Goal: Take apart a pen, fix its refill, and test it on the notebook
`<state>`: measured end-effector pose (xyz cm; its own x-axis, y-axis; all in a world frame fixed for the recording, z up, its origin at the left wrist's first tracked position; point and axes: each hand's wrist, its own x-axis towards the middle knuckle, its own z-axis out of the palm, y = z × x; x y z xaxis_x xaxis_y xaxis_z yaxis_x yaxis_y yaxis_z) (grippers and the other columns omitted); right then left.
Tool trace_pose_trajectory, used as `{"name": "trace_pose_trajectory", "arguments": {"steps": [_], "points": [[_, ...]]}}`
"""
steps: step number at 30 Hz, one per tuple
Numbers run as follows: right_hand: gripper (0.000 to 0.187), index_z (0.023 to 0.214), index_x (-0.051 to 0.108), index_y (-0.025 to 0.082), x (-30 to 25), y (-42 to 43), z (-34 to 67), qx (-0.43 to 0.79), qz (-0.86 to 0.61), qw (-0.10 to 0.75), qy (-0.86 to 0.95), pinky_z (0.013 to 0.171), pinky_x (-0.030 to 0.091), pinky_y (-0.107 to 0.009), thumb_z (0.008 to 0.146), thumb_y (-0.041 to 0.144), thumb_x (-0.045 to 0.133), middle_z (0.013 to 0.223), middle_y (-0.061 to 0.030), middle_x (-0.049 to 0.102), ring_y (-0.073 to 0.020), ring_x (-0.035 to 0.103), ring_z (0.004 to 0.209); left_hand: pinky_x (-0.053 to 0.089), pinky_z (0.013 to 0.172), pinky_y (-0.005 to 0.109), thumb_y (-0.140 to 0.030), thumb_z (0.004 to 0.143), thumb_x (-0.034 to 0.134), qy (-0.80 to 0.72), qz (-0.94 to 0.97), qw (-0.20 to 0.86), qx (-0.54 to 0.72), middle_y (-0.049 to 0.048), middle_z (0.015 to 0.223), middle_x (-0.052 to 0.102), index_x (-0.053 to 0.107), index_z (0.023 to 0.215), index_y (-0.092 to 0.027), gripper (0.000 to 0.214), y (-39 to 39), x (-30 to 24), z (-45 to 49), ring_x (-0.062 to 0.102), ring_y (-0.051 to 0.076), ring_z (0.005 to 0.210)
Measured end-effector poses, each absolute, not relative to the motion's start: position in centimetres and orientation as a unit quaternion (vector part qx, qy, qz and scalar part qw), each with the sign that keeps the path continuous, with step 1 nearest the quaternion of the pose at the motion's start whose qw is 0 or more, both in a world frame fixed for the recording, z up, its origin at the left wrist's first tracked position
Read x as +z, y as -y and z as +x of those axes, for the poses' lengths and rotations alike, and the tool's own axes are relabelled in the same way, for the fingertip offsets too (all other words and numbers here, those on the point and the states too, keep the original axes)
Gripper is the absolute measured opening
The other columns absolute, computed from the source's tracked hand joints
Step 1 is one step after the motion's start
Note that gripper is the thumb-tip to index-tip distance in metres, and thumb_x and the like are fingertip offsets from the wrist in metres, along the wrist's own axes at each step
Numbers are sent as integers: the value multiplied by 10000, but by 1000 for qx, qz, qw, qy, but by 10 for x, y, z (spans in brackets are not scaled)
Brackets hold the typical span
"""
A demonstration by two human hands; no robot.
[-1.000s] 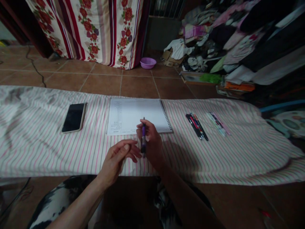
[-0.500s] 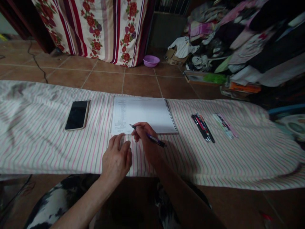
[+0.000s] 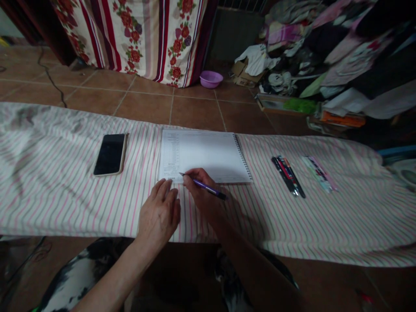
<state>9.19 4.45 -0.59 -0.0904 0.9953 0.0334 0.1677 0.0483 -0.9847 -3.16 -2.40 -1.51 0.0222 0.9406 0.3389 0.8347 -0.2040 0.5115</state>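
A spiral notebook (image 3: 211,151) lies flat on striped cloth, its black coil along the right side and small printed text down the left of the page. My right hand (image 3: 203,186) pinches a purple pen (image 3: 205,186) over the near edge of the page, the tip pointing left toward the printed column. Whether the tip touches the paper I cannot tell. Beside it, my left hand (image 3: 159,208) rests palm down, fingers stretched out to the notebook's near left corner, holding nothing.
A phone (image 3: 110,154) with a dark screen lies left of the notebook. To the right are several dark pens (image 3: 288,175) and some pale pens (image 3: 320,173). Beyond the striped cloth (image 3: 65,190), a purple basin (image 3: 211,79) stands on the tiled floor by a floral curtain (image 3: 136,39).
The view has shifted slightly, so the notebook, phone and pens appear farther right. My right hand has turned the pen a little flatter and moved nearer the page's left corner. My left hand stays put.
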Motion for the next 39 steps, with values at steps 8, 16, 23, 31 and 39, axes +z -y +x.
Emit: {"name": "trace_pose_trajectory", "arguments": {"steps": [8,16,23,31,39], "points": [[84,715,575,249,-6,-43,91,347,-543,384,661,627,462,-266,788,287,563,638,34,619,-138,579,596,449,980,509,-160,836,489,-621,729,69,279,169,1234,590,632,1063,-159,268,23,-15,-35,471,338,1217],[72,716,582,257,-11,-44,88,337,-539,405,657,597,455,-260,778,293,575,627,29,627,-144,580,575,439,981,527,-166,830,499,-620,715,98,307,149,1224,602,645,1040,-187,257,23,-13,-35,471,341,1215],[70,744,609,256,-13,-44,86,311,-551,390,669,596,443,-259,793,294,577,641,23,644,-145,586,575,412,1007,527,-167,834,495,-626,708,114,305,170,1219,600,656,1033,-150,257,22,-13,-34,462,350,1220],[104,685,574,245,-11,-44,89,334,-552,367,670,582,446,-249,785,271,571,600,33,618,-136,578,556,443,983,519,-167,842,492,-626,713,91,303,152,1194,615,650,1040,-173,254,22,-13,-34,484,336,1198],[64,762,597,246,-17,-47,86,325,-559,374,665,640,485,-244,795,291,567,678,18,674,-140,627,623,477,977,473,-145,857,476,-625,739,21,252,160,1187,614,644,1024,-123,237,23,-15,-34,495,308,1178]]}}
